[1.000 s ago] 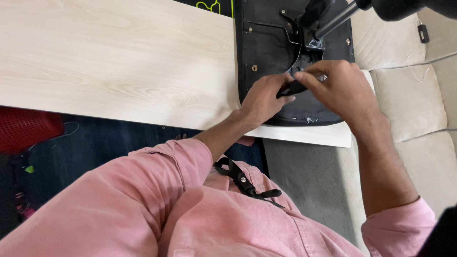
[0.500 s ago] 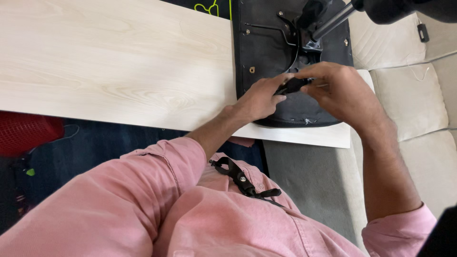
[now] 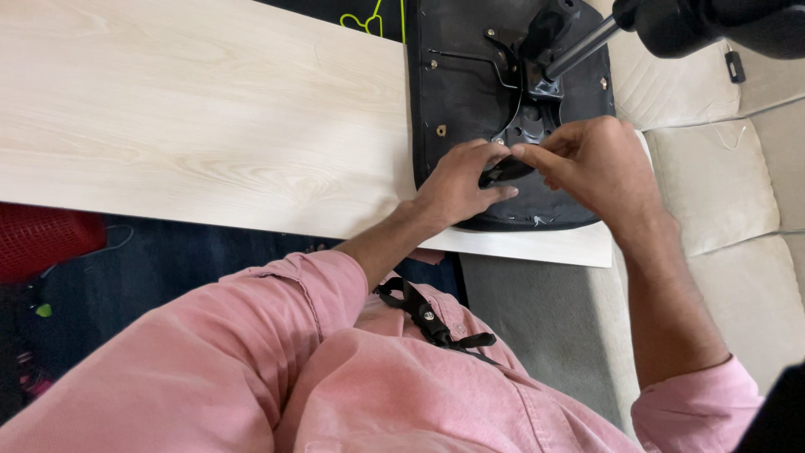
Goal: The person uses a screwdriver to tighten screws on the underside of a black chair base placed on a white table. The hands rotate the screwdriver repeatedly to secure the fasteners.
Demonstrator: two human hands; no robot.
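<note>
An upturned black chair seat (image 3: 465, 92) lies on the right end of a pale wooden tabletop (image 3: 193, 117), its metal mechanism plate (image 3: 524, 109) and chrome gas cylinder (image 3: 579, 50) pointing away from me. My left hand (image 3: 457, 180) and my right hand (image 3: 599, 164) meet over the near part of the seat, both pinching a small black part (image 3: 503, 170) between their fingertips. Most of that part is hidden by my fingers.
A beige quilted sofa (image 3: 713, 168) stands to the right of the table. A red basket (image 3: 42, 239) sits on the dark blue floor covering at the left. My pink sleeves and a black strap (image 3: 428, 315) on my chest fill the lower view.
Both hands have stayed on the small black part and shifted slightly nearer along the seat underside. Nothing was let go.
</note>
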